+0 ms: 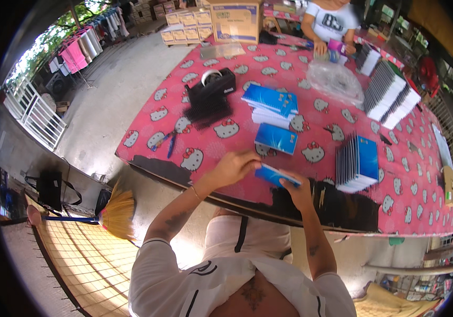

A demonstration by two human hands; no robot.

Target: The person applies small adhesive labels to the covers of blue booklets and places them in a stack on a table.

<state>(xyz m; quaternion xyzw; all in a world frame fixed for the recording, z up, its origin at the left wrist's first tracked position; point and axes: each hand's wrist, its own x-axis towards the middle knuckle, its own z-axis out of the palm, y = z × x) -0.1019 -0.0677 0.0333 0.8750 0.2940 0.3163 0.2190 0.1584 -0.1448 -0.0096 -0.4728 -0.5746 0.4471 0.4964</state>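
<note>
A small blue notebook (270, 175) is held tilted just above the near edge of the table. My right hand (296, 188) grips its right end, thumb on the cover. At its left end my left hand (241, 165) is closed in a pinch; what lies between the fingertips is too small to make out. Beyond my hands a blue notebook (276, 138) lies flat, and farther back is a stack of blue notebooks (270, 100) with white page edges. Black spiral binding coils (208, 112) are piled to the left, beside a black tape dispenser (217, 83).
A row of spiral notebooks (357, 161) stands on the right of the pink table cover (226, 145). Blue-handled scissors (171, 142) lie at left. Farther off are clear plastic wrap (334, 83), tall notebook stacks (387, 92) and a co-worker (332, 24) handling a purple item. A broom (116, 215) is below left.
</note>
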